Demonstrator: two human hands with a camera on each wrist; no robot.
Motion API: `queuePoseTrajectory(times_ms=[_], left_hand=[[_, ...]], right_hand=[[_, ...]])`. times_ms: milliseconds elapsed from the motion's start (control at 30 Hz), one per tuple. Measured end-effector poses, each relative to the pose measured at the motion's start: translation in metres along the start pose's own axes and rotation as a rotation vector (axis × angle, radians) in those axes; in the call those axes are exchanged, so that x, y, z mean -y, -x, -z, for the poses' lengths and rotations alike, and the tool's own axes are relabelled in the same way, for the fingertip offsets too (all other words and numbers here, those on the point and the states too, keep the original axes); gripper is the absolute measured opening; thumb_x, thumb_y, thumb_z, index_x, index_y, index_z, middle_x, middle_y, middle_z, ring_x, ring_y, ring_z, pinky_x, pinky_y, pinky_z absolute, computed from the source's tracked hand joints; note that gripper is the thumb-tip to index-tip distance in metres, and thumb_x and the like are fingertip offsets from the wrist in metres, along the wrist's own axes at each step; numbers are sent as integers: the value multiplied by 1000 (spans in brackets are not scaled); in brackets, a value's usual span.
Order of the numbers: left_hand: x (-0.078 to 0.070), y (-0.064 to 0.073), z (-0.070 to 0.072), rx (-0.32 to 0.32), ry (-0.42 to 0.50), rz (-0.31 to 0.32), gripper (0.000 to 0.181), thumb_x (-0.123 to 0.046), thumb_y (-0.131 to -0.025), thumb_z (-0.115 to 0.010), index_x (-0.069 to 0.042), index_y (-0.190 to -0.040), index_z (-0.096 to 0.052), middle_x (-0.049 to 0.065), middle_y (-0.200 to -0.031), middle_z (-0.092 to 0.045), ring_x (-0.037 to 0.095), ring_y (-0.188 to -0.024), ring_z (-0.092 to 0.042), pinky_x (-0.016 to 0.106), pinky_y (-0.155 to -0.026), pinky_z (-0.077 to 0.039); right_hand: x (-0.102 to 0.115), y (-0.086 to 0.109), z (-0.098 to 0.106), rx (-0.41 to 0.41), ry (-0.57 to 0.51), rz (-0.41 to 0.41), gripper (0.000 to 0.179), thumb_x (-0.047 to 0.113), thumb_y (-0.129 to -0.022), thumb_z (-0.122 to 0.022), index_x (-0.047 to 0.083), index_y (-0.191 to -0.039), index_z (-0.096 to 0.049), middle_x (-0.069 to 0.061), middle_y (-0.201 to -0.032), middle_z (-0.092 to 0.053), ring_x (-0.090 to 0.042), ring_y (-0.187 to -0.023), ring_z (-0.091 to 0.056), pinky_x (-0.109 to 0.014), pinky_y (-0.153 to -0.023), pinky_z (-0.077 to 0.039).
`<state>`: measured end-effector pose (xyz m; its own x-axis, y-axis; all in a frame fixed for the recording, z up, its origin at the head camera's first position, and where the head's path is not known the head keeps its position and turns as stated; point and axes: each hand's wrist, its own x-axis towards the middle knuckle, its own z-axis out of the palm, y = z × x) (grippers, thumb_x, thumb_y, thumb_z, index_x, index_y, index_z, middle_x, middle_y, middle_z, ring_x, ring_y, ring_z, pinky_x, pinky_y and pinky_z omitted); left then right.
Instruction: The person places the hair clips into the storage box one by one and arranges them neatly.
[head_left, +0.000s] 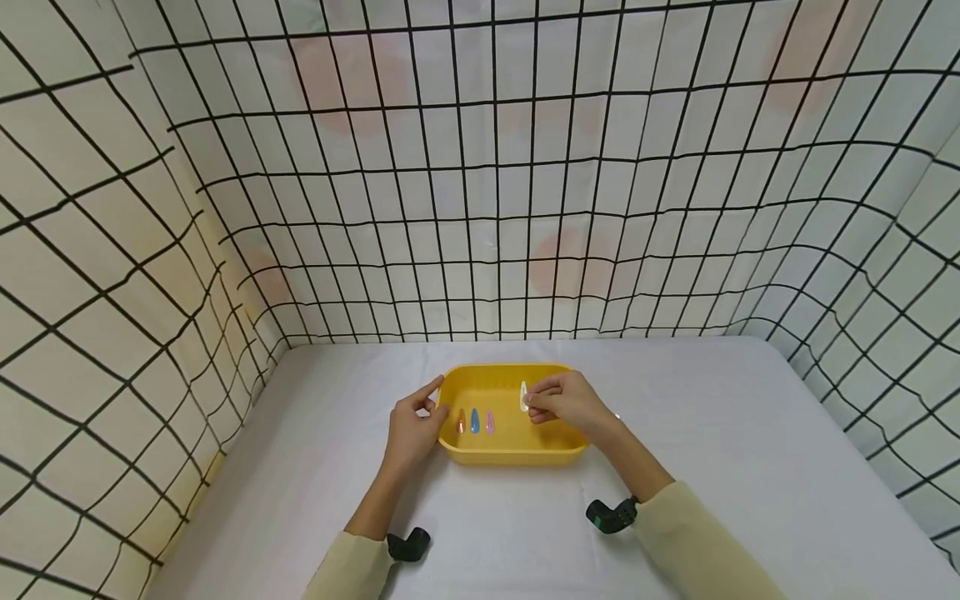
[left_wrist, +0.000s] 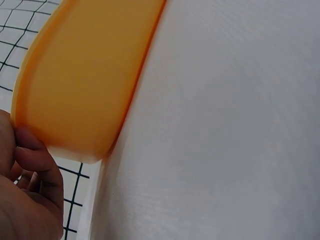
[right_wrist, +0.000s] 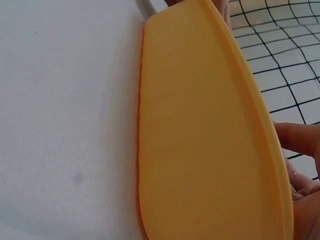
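While the left hand [head_left: 411, 427] has the left end of that yellow tray [head_left: 498, 457] gripped by the rim, the right hand [head_left: 567, 402] is pinching a white hair clip [head_left: 523, 395] over the tray, roughly mid-tray. Orange clip [head_left: 461, 422], blue clip [head_left: 475, 421] and pink clip [head_left: 490, 422] sit lined up inside, toward the left.
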<state>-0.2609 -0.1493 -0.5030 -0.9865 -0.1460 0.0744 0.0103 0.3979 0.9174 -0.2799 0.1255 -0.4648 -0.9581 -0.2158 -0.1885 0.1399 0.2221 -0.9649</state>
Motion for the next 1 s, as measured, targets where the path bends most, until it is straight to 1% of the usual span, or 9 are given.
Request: queuePoseTrajectory(times_ms=[167, 333, 433, 567, 667, 800, 900, 1000], left_hand=[[-2, 1, 0, -5, -10, 6, 51, -13, -91, -70, -26, -140, -66, 4, -84, -52, 11, -50, -44, 17, -47, -40], [-2, 0, 0, -17, -28, -30, 50, -12, -90, -69, -24, -138, -68, 4, -81, -53, 11, -49, -42, 17, -46, -37], [-1, 0, 0, -23, -34, -44, 50, -12, -90, -68, -23, -138, -68, 4, -79, -53, 11, -49, -41, 17, -45, -36], [0, 0, 0, -29, -32, -41, 49, -12, -89, -69, -23, -137, -69, 3, -78, -53, 11, -48, -41, 17, -45, -36], [0, 0, 0, -32, -32, -38, 49, -12, -89, -69, -23, -137, -69, 3, -78, -53, 11, -48, -41, 17, -45, -36], [0, -1, 1, -27, -34, -25, 49, -12, -89, -70, -24, -137, -69, 3, -78, -53, 11, -48, -43, 17, -45, -38], [-1, -1, 1, -28, -35, -17, 49, -12, -89, -70, -24, -137, -69, 3, -78, -53, 12, -48, -43, 17, -45, -39], [-1, -1, 1, -30, -33, -23, 49, -12, -89, -70, -23, -136, -69, 3, -78, -53, 12, -48, -44, 17, -46, -39]], right_hand=[[0, -3, -8, -14, 0, -24, 22, 8, -94, -73, -8, -109, -70, -20, -94, -75, -18, -73, -73, -39, -78, -63], [-2, -10, -15, -35, 36, -40, 19, 6, -92, -74, -8, -105, -73, -16, -89, -76, -19, -71, -74, -35, -72, -63], [-3, -12, -18, -31, 63, -48, 16, 3, -92, -73, -8, -102, -74, -15, -87, -76, -21, -70, -75, -35, -71, -63], [-4, -15, -23, -23, 105, -74, 11, 2, -91, -73, -7, -98, -75, -15, -84, -75, -20, -67, -74, -35, -70, -63], [-5, -17, -26, -25, 144, -89, 9, 3, -92, -73, -4, -96, -76, -14, -83, -75, -18, -64, -72, -34, -69, -63], [-5, -17, -30, -29, 180, -102, 8, 4, -92, -73, -2, -95, -77, -13, -83, -75, -18, -63, -72, -31, -67, -62], [-4, -17, -31, -22, 194, -108, 8, 4, -92, -73, -2, -96, -77, -12, -83, -75, -19, -63, -72, -30, -66, -62], [-4, -17, -33, -16, 194, -115, 9, 4, -91, -73, -2, -97, -77, -12, -83, -74, -18, -63, -71, -29, -64, -61]])
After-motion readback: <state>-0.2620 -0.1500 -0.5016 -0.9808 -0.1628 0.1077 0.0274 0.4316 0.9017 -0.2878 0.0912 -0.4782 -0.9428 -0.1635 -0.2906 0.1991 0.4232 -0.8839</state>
